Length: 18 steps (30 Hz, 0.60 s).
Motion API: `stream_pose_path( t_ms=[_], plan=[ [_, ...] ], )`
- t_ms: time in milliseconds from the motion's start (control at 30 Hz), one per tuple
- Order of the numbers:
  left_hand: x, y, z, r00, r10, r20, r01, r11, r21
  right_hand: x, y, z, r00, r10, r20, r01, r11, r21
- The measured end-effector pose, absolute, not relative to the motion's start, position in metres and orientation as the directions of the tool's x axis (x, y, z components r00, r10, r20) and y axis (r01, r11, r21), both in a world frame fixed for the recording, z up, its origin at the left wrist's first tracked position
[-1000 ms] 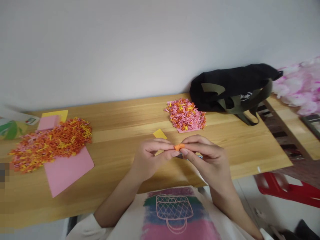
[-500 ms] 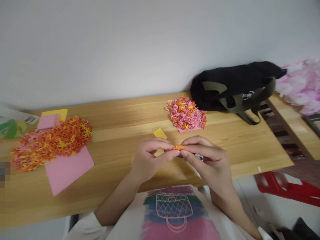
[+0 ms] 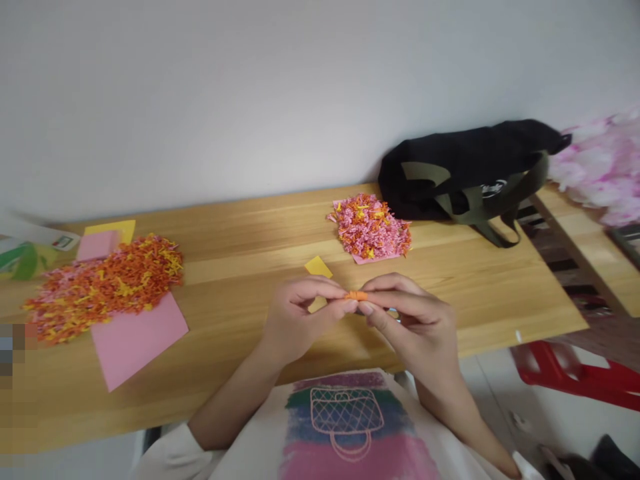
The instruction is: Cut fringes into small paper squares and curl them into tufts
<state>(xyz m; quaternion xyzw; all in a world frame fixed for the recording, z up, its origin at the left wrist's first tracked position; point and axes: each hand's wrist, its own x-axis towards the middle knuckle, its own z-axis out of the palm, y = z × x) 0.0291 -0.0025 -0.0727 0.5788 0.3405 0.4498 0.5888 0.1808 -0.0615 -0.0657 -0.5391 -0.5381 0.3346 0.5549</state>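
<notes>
My left hand point(image 3: 300, 320) and my right hand point(image 3: 415, 320) meet over the front middle of the wooden table point(image 3: 250, 333). Both pinch a small folded orange paper piece point(image 3: 357, 295) between thumbs and fingertips. A yellow paper square point(image 3: 317, 268) lies on the table just behind my left hand. A small blue-edged thing under my right hand is mostly hidden. Behind my hands sits a pile of small folded pink and orange paper pieces point(image 3: 370, 227) on a pink sheet.
A larger heap of orange, pink and yellow folded pieces point(image 3: 100, 283) lies at the left on a pink sheet point(image 3: 137, 337). A black bag point(image 3: 465, 170) leans against the wall at the right. A red stool point(image 3: 575, 377) stands beyond the table's right end.
The orange piece looks flatter and more tightly pressed between my fingertips. My hands have stayed in the same place.
</notes>
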Motion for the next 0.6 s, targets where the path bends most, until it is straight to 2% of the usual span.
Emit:
stream_pose_path(
  t_ms=[467,600],
  plan=[
    [0.0308,-0.0036,-0.0721,0.321,0.943,0.083,-0.117,-0.047,0.992,0.1791,-0.0637,-0.0662,0.219,0.953,0.208,0.169,0.173,-0.970],
    [0.0293,-0.0022,-0.0721,0.371,0.923,0.107,-0.140,-0.059,0.988,0.1828,-0.0638,-0.0656,0.197,0.955,0.223,0.183,0.187,-0.965]
  ],
)
